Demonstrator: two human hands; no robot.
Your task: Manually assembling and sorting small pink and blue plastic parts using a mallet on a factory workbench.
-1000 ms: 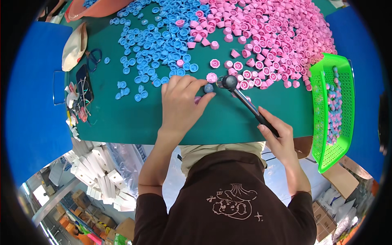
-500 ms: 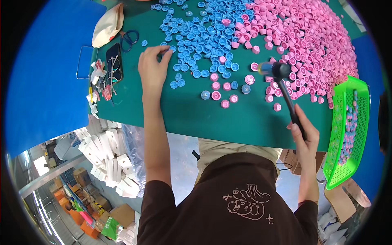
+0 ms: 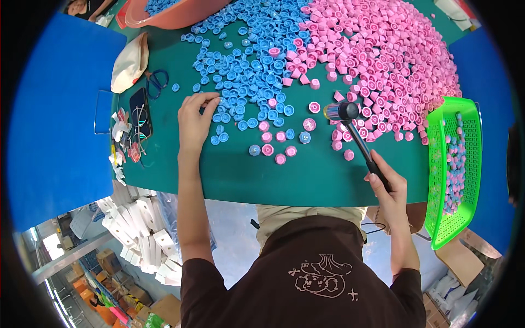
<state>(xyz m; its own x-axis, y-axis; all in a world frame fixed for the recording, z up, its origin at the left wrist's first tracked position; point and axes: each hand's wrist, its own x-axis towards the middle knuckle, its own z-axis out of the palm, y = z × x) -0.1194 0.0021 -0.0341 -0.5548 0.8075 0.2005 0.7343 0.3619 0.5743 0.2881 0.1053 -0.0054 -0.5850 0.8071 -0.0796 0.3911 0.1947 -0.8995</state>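
Observation:
In my right hand [image 3: 389, 188] is a small mallet [image 3: 358, 136], gripped by its black handle. Its black head, with a clear yellowish face, hovers over the green table by the pink pieces. My left hand [image 3: 194, 117] reaches to the left edge of the blue heap, thumb and forefinger pinched at a small blue cup-shaped piece [image 3: 221, 101], partly hidden by the fingertips. Between the hands lie a few loose pink pieces [image 3: 267, 150] and blue ones, some fitted into flower-like rounds [image 3: 254, 150]. Heaps of blue cups [image 3: 257, 71] and pink cups [image 3: 383, 60] spread beyond.
A green basket [image 3: 435, 180] with pink and blue pieces stands at the table's right edge. A salmon basin [image 3: 180, 16] of blue pieces sits at the far left. Scissors [image 3: 157, 82], a phone [image 3: 138, 101], glasses [image 3: 141, 123] and scraps lie along the left edge.
The view has shifted, so the table contents sit lower and further left, and the basin shows more. My left hand stays at the blue heap's edge; the mallet is still held raised.

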